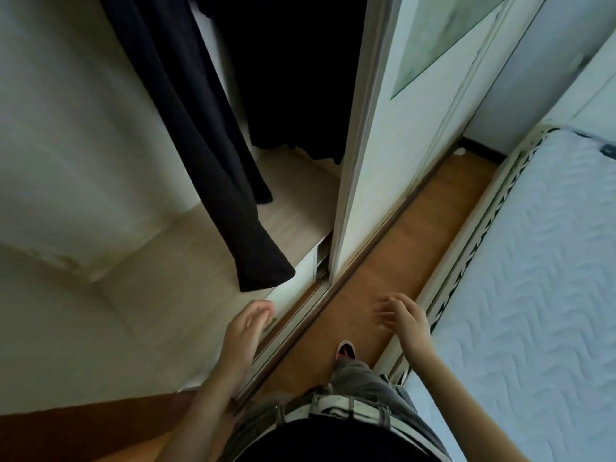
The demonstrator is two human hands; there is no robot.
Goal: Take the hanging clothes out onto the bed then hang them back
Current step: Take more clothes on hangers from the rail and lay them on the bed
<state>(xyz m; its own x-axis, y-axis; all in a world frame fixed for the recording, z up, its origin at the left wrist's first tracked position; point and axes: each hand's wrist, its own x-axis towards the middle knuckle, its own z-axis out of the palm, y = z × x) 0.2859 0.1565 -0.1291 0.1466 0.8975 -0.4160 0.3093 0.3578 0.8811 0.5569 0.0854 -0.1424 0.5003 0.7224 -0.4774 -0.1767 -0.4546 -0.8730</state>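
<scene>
A long black garment (196,135) hangs inside the open wardrobe, its hem swinging out over the wardrobe's front edge. More dark clothes (293,78) hang behind it in the shadow. My left hand (245,331) is below the garment's hem, empty, fingers loosely apart. My right hand (405,320) is over the floor strip beside the bed (533,295), also empty with fingers spread. Neither hand touches any clothing.
The white sliding wardrobe door (393,145) stands just right of the opening, with its floor track (300,328) running toward me. A narrow wooden floor strip (410,228) separates wardrobe and bed. The pale wardrobe floor (166,281) lies to the left.
</scene>
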